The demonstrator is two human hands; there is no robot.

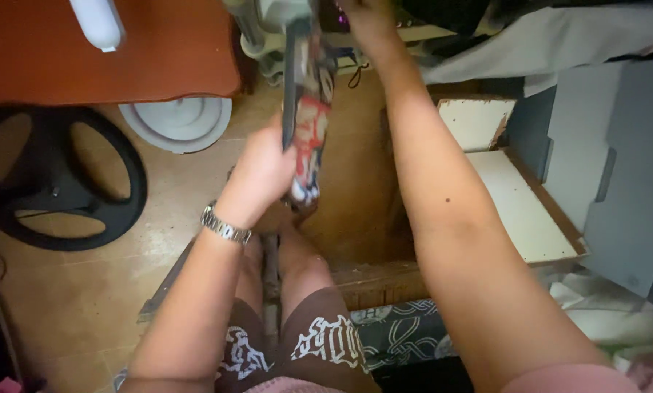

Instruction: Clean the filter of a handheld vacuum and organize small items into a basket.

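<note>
Head view: folded patterned umbrella [308, 109], light, slim, fabric soft over stiff ribs, upright at centre; your left hand [264, 171] fingers closed round it, right hand [366, 18] state unclear—grip low.

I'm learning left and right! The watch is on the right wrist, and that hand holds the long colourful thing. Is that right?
Nearly. The watch is on the left wrist, not the right, as the head view shows. That left hand does hold the long colourful thing. The right hand reaches up near its top end, by the picture's edge.
</note>
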